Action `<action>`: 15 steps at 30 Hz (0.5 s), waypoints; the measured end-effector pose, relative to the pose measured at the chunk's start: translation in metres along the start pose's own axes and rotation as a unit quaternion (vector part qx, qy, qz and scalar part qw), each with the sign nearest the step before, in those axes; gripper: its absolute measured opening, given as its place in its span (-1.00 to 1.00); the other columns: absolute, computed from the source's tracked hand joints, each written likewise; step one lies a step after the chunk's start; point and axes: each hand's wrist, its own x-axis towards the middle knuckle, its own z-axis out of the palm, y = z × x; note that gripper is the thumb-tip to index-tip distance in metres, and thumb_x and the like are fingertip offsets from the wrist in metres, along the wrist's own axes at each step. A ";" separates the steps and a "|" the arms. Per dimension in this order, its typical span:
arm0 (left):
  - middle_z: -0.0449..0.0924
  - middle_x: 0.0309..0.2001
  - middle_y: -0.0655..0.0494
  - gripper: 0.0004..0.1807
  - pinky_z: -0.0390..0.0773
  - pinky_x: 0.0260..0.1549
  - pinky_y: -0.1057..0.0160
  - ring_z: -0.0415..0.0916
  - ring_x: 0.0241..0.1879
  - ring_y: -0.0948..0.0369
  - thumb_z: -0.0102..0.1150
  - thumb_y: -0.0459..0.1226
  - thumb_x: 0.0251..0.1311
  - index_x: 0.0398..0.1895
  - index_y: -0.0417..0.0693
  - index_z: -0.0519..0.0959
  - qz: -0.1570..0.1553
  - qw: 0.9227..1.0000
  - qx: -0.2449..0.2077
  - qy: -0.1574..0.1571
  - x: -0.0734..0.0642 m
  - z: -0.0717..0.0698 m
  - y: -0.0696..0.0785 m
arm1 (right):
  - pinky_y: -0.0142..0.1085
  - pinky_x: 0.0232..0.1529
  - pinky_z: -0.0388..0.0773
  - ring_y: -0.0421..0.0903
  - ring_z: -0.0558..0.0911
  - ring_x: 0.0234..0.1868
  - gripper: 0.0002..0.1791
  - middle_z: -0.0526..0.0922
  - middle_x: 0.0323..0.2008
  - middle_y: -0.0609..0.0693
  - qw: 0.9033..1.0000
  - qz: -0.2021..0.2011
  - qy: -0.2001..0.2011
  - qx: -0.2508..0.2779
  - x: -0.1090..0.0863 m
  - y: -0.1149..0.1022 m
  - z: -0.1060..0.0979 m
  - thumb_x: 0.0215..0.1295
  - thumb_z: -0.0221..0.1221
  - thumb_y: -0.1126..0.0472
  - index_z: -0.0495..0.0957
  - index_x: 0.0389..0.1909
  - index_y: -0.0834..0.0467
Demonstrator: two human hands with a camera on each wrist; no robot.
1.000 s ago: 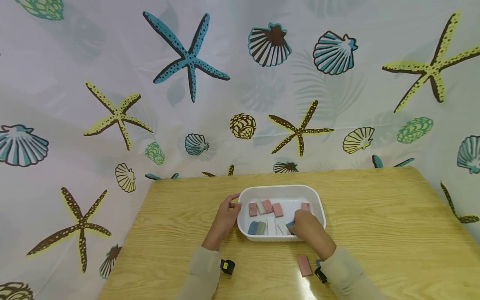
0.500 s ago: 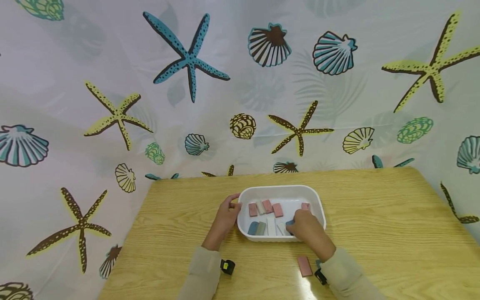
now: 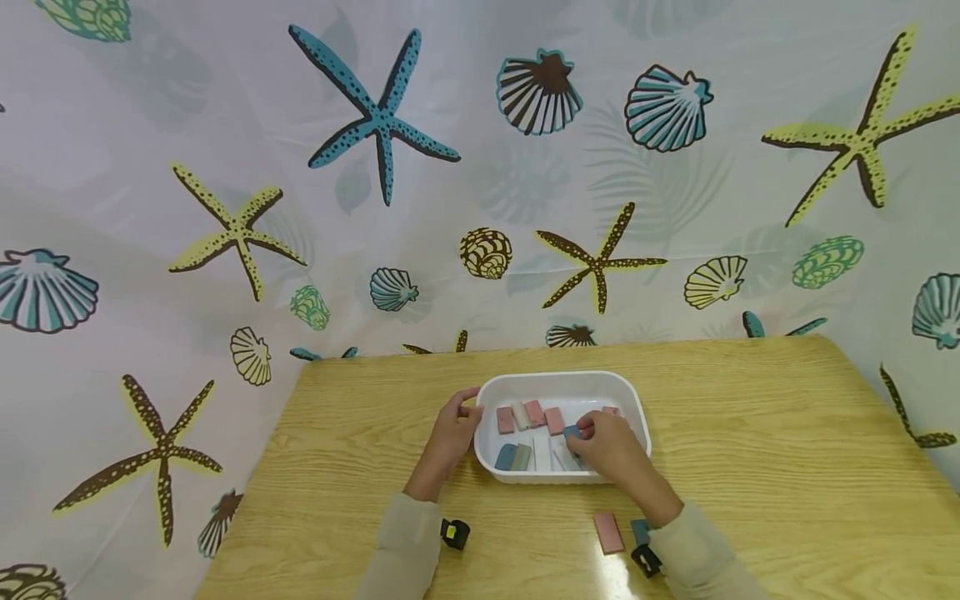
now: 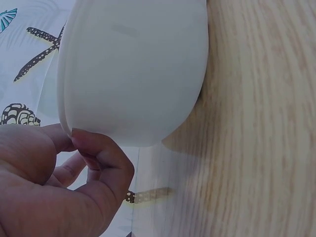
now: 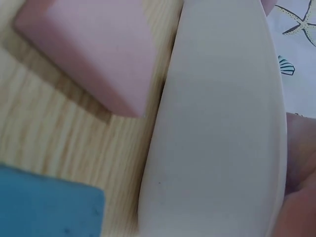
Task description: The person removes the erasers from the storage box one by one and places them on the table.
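My left hand [image 3: 455, 429] pinches the left rim of a white plastic tub [image 3: 555, 477]. In the left wrist view, thumb and finger meet at the edge of the tub [image 4: 133, 74]. Over the tub's inside, my right hand [image 3: 613, 450] pinches a blue eraser [image 3: 572, 432] between thumb and fingers. Within the tub lie several pink erasers [image 3: 554, 421], white erasers [image 3: 542, 454] and another blue eraser [image 3: 506, 456]. The right hand partly covers a pink eraser [image 3: 611, 411]. In the right wrist view most of that hand is hidden behind the tub wall.
On the wooden table [image 3: 765, 450], in front of the tub, lie a pink eraser [image 3: 609, 533] and a blue eraser [image 3: 640, 532] near the right sleeve. A shell-and-starfish cloth [image 3: 450, 183] hangs behind and at both sides.
My right hand has lifted the blue eraser from the tub's front right and moved it back and slightly left. The left hand has stayed at the rim.
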 end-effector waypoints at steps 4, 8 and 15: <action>0.41 -0.20 -0.14 -0.59 0.55 -0.42 0.21 0.49 -0.30 -0.01 -0.03 -0.23 0.36 0.26 -0.01 0.34 0.001 1.000 0.005 -0.002 0.000 0.000 0.000 | -0.25 -0.33 0.47 -0.13 0.50 -0.38 -0.74 0.57 -0.47 -0.03 0.999 -0.004 0.000 0.045 0.002 0.002 -0.004 0.04 0.28 0.18 0.59 -0.32 0.30; 0.42 -0.20 -0.12 -0.59 0.54 -0.42 0.25 0.47 -0.32 0.04 -0.03 -0.21 0.36 0.25 0.03 0.35 -0.001 1.000 0.014 0.003 0.002 -0.001 0.000 | -0.30 -0.34 0.48 -0.17 0.55 -0.39 -0.72 0.60 -0.41 -0.02 0.995 0.012 -0.009 0.099 0.002 0.002 -0.008 0.09 0.27 0.15 0.59 -0.27 0.27; 0.42 -0.21 -0.07 -0.60 0.53 -0.43 0.26 0.47 -0.31 0.06 -0.02 -0.21 0.35 0.24 0.06 0.36 -0.008 1.000 0.018 0.004 0.001 0.000 -0.002 | -0.19 -0.25 0.57 -0.11 0.61 -0.36 -0.65 0.59 -0.32 0.10 0.961 0.057 -0.039 0.267 -0.007 -0.001 -0.013 0.19 0.21 0.19 0.51 -0.15 0.40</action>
